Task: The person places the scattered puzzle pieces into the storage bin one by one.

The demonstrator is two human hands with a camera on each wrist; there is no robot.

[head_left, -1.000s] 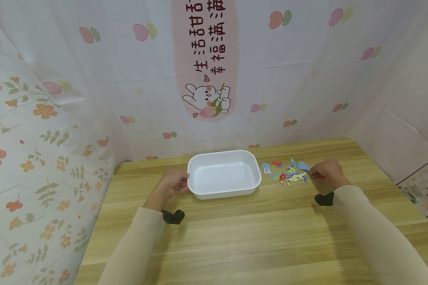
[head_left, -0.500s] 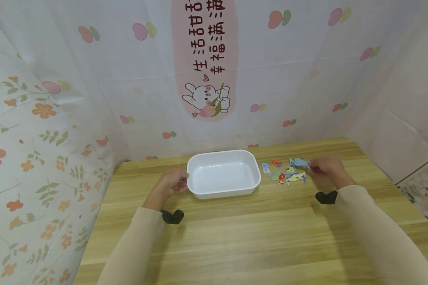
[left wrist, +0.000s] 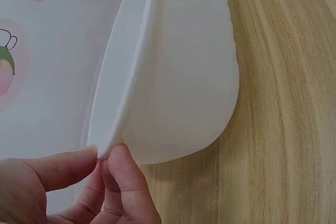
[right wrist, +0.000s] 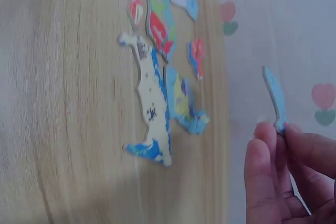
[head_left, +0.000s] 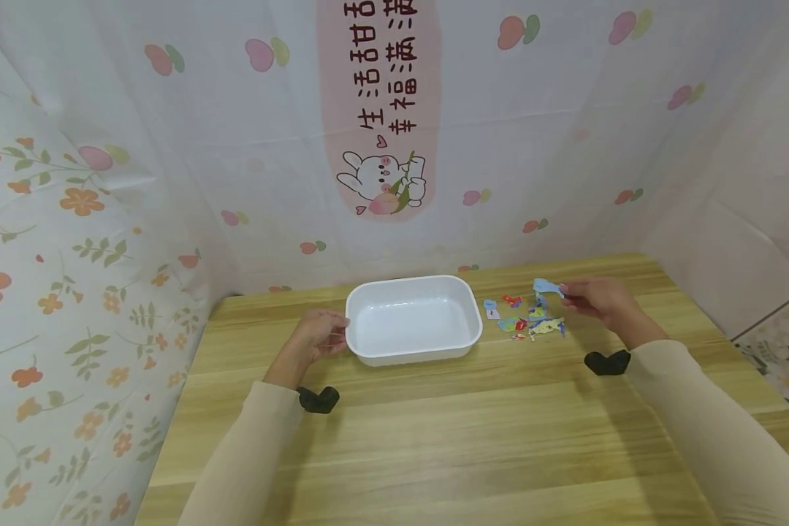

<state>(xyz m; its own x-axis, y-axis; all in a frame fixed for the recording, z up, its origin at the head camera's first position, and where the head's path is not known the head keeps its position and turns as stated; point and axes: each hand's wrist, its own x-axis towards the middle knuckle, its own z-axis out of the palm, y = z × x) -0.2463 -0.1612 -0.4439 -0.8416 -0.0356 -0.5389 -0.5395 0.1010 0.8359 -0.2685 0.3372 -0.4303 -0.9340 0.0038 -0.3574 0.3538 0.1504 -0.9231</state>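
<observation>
My left hand (head_left: 315, 337) pinches the left rim of a white rectangular tray (head_left: 414, 356) between thumb and forefinger; the left wrist view shows the thumb over the tray's edge (left wrist: 134, 72). A light-blue flat puzzle piece (head_left: 548, 287) is pinched in my right hand (head_left: 601, 301), raised above the table. In the right wrist view that blue piece (right wrist: 274, 94) stands up from the fingertips. Several map-like puzzle pieces lie on the table below: a long cream one (right wrist: 152, 103), a green and red one (right wrist: 160, 22), a blue and yellow one (right wrist: 181, 98).
Smaller pieces lie close by: a red and blue one (head_left: 511, 301) and a blue and white one (head_left: 491, 309). All rest on a wood-grain table (head_left: 421, 438). Printed cloth (head_left: 263, 146) hangs behind it and along both sides.
My right hand has lifted the light-blue puzzle piece off the table and moved it up and away from me. The left hand and the tray have stayed in place.
</observation>
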